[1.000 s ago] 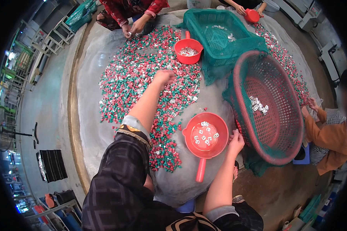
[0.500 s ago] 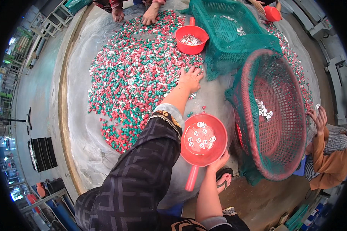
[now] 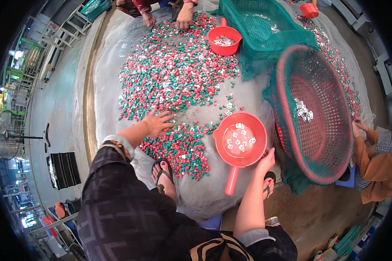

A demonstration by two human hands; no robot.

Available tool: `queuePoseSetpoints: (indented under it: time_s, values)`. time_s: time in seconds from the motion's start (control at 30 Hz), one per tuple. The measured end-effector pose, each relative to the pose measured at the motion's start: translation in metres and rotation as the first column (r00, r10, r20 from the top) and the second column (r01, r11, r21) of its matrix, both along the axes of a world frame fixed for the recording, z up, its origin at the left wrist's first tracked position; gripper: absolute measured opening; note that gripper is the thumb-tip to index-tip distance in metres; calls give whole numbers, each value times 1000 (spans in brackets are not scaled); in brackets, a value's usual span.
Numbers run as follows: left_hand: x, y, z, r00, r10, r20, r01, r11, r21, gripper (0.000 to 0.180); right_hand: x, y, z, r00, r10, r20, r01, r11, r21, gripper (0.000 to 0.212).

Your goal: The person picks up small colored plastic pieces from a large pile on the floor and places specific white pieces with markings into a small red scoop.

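Observation:
My left hand (image 3: 158,123), fingers spread, lies palm down at the near-left edge of a wide heap of small red, green and white pieces (image 3: 174,78). Around its fingertips a smaller near heap (image 3: 183,152) reaches toward my foot. My right hand (image 3: 266,162) grips the lower right rim of a red plastic dipper (image 3: 233,152); some of its fingers are hidden underneath. Several small white frame-like pieces (image 3: 239,139) lie in the dipper's bowl. Its handle points toward me.
To the right stands a big red mesh basket (image 3: 285,130) with green netting and white pieces inside. Beyond it is a green crate (image 3: 248,48); beside that, another red dipper (image 3: 224,48). Co-workers' hands (image 3: 185,17) work at the far edge. A person (image 3: 372,174) sits at right.
My left hand has swept from right of the heap toward me and left. Pieces now form a separate near heap behind a barer strip. The right hand still holds the dipper.

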State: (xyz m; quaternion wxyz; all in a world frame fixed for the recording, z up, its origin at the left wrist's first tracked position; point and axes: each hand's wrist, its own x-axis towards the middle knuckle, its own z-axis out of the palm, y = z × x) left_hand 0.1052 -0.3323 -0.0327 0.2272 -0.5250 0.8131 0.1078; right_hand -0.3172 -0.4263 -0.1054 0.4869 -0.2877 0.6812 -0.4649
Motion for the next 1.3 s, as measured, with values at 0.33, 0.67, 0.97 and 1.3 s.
queuePoseSetpoints:
  time_s: [0.33, 0.67, 0.97, 1.3]
  values:
    - [-107, -126, -50, 902, 20, -431, -136, 961, -242, 42, 20, -11, 46, 705, 329, -628, -259, 944, 203, 36]
    - [-101, -36, -59, 885, -17, -465, -27, 996, -88, 51, 25, -21, 74, 597, 282, -751, -164, 959, 230, 36]
    - [-46, -22, -48, 728, 429, -535, -544, 836, -69, 26, 147, 22, 102, 769, 272, -579, -577, 684, -446, 19]
    - [-49, -39, -69, 526, 655, -542, -709, 690, 146, 24, 177, 27, 7, 358, 662, -659, -737, 633, 235, 29]
